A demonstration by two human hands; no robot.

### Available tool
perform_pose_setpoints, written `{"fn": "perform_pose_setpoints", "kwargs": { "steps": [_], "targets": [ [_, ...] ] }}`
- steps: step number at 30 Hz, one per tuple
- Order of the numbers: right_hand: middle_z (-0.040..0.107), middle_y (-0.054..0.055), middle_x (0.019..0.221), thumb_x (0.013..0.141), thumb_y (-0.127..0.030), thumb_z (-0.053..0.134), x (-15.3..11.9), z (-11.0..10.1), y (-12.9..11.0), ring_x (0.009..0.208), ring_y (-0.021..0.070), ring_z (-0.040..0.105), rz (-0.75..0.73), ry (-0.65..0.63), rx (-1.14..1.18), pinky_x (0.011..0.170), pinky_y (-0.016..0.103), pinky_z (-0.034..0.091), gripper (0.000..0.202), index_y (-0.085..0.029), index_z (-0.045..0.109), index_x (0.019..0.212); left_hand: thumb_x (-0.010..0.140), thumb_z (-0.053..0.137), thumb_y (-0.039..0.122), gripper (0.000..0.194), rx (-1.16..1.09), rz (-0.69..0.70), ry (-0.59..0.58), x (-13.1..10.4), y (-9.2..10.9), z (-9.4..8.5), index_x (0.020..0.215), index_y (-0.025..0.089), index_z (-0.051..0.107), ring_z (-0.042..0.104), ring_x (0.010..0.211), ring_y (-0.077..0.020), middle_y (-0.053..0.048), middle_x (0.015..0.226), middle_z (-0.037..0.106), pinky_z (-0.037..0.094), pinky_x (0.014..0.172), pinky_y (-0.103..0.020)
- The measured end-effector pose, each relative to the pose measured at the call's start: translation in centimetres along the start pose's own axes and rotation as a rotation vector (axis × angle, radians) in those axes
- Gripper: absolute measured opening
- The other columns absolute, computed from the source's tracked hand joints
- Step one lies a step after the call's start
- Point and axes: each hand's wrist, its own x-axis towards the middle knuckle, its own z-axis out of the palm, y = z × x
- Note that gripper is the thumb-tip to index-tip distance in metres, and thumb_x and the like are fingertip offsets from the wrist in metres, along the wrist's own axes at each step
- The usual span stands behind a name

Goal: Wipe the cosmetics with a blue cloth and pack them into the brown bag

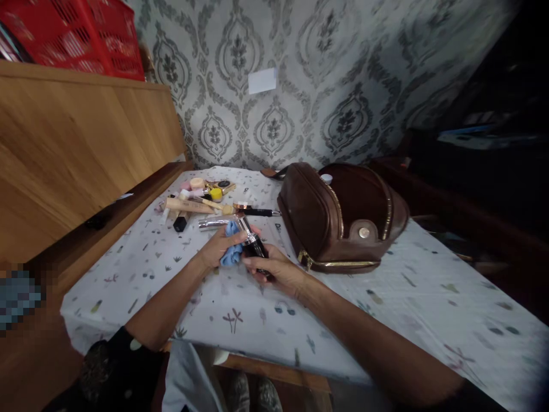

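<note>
Both my hands meet over the front of the table. My right hand [277, 268] is wrapped round the lower part of a black cosmetic bottle [256, 247] with a silvery top, held tilted. In my left hand [217, 247] is a crumpled blue cloth [231, 245], with the fingers reaching to the bottle's upper end. Just behind lies a silver tube [210, 222]. A brown makeup bag [315, 220] with gold zips stands to the right, its top unzipped. My fingers hide part of the bottle and the cloth.
Several cosmetics lie in a heap at the back left, among them a beige tube [189, 205], a yellow-lidded item [215, 194] and a black pen-like stick [257, 212]. A wooden cabinet [86, 126] with a red basket [98, 40] borders the left.
</note>
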Motion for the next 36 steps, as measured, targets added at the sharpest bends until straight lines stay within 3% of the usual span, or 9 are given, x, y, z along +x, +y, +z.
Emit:
{"fn": "perform_pose_setpoints", "kwargs": {
  "steps": [5,10,15,21,24,28,31,36],
  "targets": [
    [0.053,-0.008,0.052,0.058,-0.035,0.083,0.0,-0.1,0.0,0.036,0.0035,0.035,0.057,-0.025,-0.007,0.033,0.017,0.016,0.037,-0.018,0.057,0.078,0.060,0.086,0.051,0.054,0.000,-0.023,-0.079,-0.5,0.2,0.2,0.094,0.013,0.071,0.069,0.070,-0.0182,-0.009,0.085,0.073,0.055,0.051,-0.021],
    [0.051,-0.008,0.049,0.057,-0.035,0.082,0.2,0.0,0.2,0.035,0.0035,0.034,0.019,0.053,-0.031,0.032,0.017,0.016,0.036,-0.019,0.054,0.072,0.062,0.086,0.049,0.049,-0.021,-0.015,-0.014,-0.4,-0.2,0.5,0.092,0.013,0.070,0.071,0.073,-0.0209,-0.010,0.084,0.074,0.056,0.051,-0.023],
    [0.048,-0.008,0.043,0.062,-0.029,0.075,0.6,-0.1,0.5,0.034,0.0048,0.035,-0.097,0.151,-0.189,0.033,0.019,0.022,0.027,-0.020,0.049,0.062,0.061,0.086,0.048,0.046,-0.013,0.038,0.054,-0.3,-0.3,1.3,0.086,0.013,0.070,0.072,0.078,-0.0222,-0.009,0.084,0.074,0.059,0.063,-0.028],
    [0.046,-0.009,0.042,0.066,-0.024,0.068,1.2,-0.3,1.0,0.036,0.0067,0.038,-0.179,0.267,-0.345,0.038,0.021,0.027,0.019,-0.021,0.049,0.065,0.061,0.086,0.050,0.045,0.036,0.097,0.087,0.0,-0.4,1.6,0.082,0.012,0.072,0.071,0.082,-0.0226,-0.010,0.082,0.074,0.058,0.071,-0.028],
    [0.047,-0.011,0.046,0.067,-0.026,0.069,1.2,-0.3,1.0,0.038,0.0069,0.038,-0.207,0.298,-0.385,0.039,0.022,0.029,0.020,-0.021,0.052,0.074,0.062,0.086,0.049,0.045,0.034,0.091,0.104,0.2,-0.7,1.3,0.082,0.011,0.072,0.071,0.079,-0.0213,-0.009,0.081,0.074,0.058,0.068,-0.026],
    [0.052,-0.011,0.052,0.063,-0.033,0.078,0.8,-0.1,0.7,0.039,0.0091,0.043,-0.165,0.295,-0.299,0.039,0.022,0.032,0.046,-0.021,0.048,0.097,0.065,0.084,0.049,0.045,0.020,0.061,0.103,0.3,-1.0,0.7,0.087,0.012,0.072,0.070,0.074,-0.0202,-0.009,0.083,0.074,0.058,0.061,-0.026],
    [0.056,-0.008,0.059,0.058,-0.040,0.084,0.5,0.0,0.4,0.047,0.0111,0.050,-0.151,0.258,-0.203,0.040,0.022,0.034,0.058,-0.021,0.048,0.099,0.065,0.083,0.051,0.048,-0.015,0.013,0.072,0.3,-1.1,0.5,0.093,0.014,0.071,0.070,0.070,-0.0199,-0.008,0.085,0.074,0.058,0.055,-0.026],
    [0.059,-0.004,0.067,0.057,-0.049,0.086,0.3,-0.2,0.1,0.048,0.0083,0.049,-0.153,0.197,-0.099,0.041,0.020,0.028,0.057,-0.018,0.057,0.095,0.065,0.082,0.053,0.049,-0.013,0.010,0.047,0.3,-0.9,0.3,0.091,0.013,0.070,0.065,0.052,-0.0151,-0.008,0.080,0.073,0.053,0.043,-0.023]
  ]
}}
